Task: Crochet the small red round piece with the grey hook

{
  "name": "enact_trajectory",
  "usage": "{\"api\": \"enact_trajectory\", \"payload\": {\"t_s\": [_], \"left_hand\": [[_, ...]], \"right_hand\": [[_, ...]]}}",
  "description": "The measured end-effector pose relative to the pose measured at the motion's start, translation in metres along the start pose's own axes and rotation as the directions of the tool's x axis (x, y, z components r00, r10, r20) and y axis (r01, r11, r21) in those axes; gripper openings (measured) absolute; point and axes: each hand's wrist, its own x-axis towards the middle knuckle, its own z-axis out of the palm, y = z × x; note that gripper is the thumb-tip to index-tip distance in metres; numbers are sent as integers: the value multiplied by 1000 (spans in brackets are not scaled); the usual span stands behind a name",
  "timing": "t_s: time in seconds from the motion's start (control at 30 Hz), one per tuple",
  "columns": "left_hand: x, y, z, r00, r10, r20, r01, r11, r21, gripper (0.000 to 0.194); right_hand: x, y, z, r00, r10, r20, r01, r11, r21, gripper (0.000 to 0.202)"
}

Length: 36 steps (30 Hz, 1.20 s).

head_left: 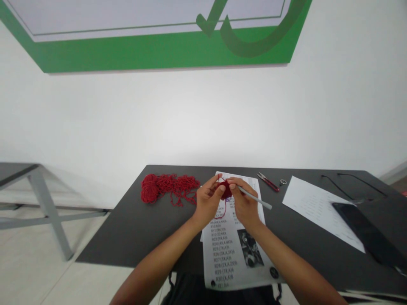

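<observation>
Between my two hands is a small dark red crochet piece (225,190), held above a printed pattern sheet (222,254). My left hand (208,195) pinches its left side, with a strand of red yarn running over the raised index finger. In my right hand (245,202) is a crochet hook (257,198) with a grey handle that sticks out to the lower right. The hook's tip is hidden at the piece. A loose red tail hangs below it, and a bit of purple shows at its lower edge. Left of my hands lies the red yarn (173,186), partly balled and partly tangled.
Thread snips (269,182) with red handles lie beyond my right hand, beside a small metal ring (282,182). Farther right are a second printed sheet (318,212), eyeglasses (359,200) and a black phone (362,231). The dark table (127,237) meets a white wall.
</observation>
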Motion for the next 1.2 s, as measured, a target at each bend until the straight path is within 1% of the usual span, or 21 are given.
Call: {"api": "enact_trajectory", "payload": {"t_s": [0.07, 0.13, 0.17, 0.23, 0.33, 0.4, 0.47, 0.53, 0.7, 0.8, 0.9, 1.0, 1.1, 1.2], "left_hand": [[2, 1, 2, 997, -81, -18, 77, 985, -153, 45], [5, 2, 3, 991, -129, -21, 119, 959, -257, 40], [6, 3, 3, 990, -143, -10, 134, 945, -298, 39], [7, 4, 2, 985, -167, 38, 169, 914, -369, 45], [5, 6, 1, 975, -191, 115, 223, 872, -437, 54], [3, 7, 2, 972, -196, 133, 235, 862, -450, 55], [2, 7, 2, 973, -186, 134, 226, 874, -430, 55], [2, 6, 1, 978, -165, 126, 202, 898, -391, 54], [3, 3, 1, 987, -118, 111, 147, 940, -309, 49], [3, 4, 1, 991, -94, 99, 120, 948, -295, 45], [2, 7, 2, 993, -76, 90, 98, 959, -268, 46], [1, 10, 1, 993, -80, 85, 97, 973, -211, 49], [1, 12, 1, 991, -88, 104, 106, 978, -179, 52], [0, 14, 2, 990, -88, 113, 105, 982, -156, 54]], "right_hand": [[1, 2, -1, 1000, -2, 7, 2, 1000, 18, 10], [0, 6, -2, 1000, 11, 22, -12, 999, 49, 8], [0, 7, -1, 999, 36, 25, -38, 996, 80, 8], [-1, 9, 1, 991, 129, 24, -131, 972, 193, 13], [-2, 8, 6, 955, 289, 59, -287, 863, 417, 22], [-2, 6, 9, 935, 341, 94, -340, 795, 501, 25], [-2, 5, 10, 930, 354, 100, -352, 776, 524, 26], [-1, 5, 9, 937, 341, 77, -331, 797, 505, 26], [0, 9, 3, 973, 228, -40, -201, 917, 345, 20], [0, 10, 0, 989, 143, -36, -130, 961, 243, 16], [2, 9, -3, 996, 90, -16, -86, 982, 170, 16], [4, 6, -4, 995, 99, -17, -96, 987, 128, 19], [6, 3, -6, 994, 106, -26, -104, 992, 66, 22], [7, -1, -7, 996, 84, -40, -84, 996, -5, 28]]}}
